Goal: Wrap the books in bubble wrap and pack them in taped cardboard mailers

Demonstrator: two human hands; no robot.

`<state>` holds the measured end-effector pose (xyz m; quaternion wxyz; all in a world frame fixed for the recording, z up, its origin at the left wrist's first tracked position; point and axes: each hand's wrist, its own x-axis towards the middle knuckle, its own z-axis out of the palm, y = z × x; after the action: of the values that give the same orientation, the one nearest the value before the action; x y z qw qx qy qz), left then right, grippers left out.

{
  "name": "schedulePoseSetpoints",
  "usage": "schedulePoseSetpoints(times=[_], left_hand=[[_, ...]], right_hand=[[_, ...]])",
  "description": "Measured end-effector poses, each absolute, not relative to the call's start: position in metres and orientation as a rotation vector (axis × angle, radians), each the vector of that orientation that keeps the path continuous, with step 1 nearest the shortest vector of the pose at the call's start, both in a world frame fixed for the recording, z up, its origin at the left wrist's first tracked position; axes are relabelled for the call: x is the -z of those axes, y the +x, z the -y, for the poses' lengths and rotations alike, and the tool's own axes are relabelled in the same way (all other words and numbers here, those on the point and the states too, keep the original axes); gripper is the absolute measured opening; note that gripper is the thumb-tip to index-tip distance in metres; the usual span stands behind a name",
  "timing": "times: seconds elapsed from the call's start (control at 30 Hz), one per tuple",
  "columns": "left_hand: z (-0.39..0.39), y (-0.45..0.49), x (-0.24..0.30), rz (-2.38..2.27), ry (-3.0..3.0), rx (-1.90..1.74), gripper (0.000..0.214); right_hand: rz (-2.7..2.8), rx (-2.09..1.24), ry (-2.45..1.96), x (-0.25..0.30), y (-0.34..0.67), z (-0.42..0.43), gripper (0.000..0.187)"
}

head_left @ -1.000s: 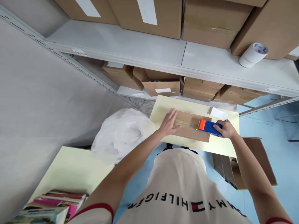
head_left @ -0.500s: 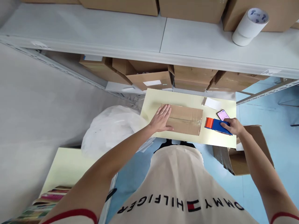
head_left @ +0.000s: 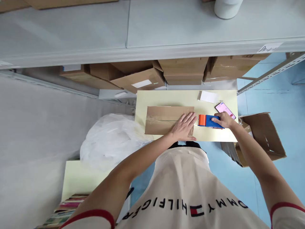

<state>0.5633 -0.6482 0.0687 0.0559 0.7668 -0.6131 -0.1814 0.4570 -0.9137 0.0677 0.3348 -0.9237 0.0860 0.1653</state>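
A flat cardboard box (head_left: 164, 119) taped along its seam lies on a pale yellow table (head_left: 166, 97). My left hand (head_left: 184, 127) rests flat on the box's right end, fingers spread. My right hand (head_left: 222, 120) grips a blue and orange tape dispenser (head_left: 206, 121) just right of the box, its orange end near the box edge. A phone (head_left: 225, 109) with a lit screen lies behind my right hand, and a white paper slip (head_left: 209, 96) lies at the table's far edge.
Grey shelving (head_left: 166, 47) with cardboard boxes (head_left: 183, 71) stands behind the table; a white tape roll (head_left: 226, 8) sits on top. An open carton (head_left: 259, 136) is on the blue floor at right. A white plastic bag (head_left: 111, 140) and a second table with books (head_left: 69, 206) lie left.
My left hand slid from the box's left end to its right end. The tape dispenser moved off the box, out to the right, then back close to the box's right edge.
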Motion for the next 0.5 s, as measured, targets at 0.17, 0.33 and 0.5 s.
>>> schedulePoseSetpoints(times=[0.17,0.33,0.5], left_hand=[[0.644,0.569,-0.067,1.832,2.320,0.597,0.115],[0.650,0.563,-0.074,1.837,2.358,0.543,0.101],[0.662,0.556,-0.078,1.800,2.415,0.497,0.088]], right_hand=[[-0.275,-0.580,-2.486,-0.088,0.442,0.934,0.060],[-0.510,-0.854,-2.833,-0.114,0.479,0.883,0.056],[-0.441,-0.886,-2.952,-0.122,0.504,0.836,0.037]])
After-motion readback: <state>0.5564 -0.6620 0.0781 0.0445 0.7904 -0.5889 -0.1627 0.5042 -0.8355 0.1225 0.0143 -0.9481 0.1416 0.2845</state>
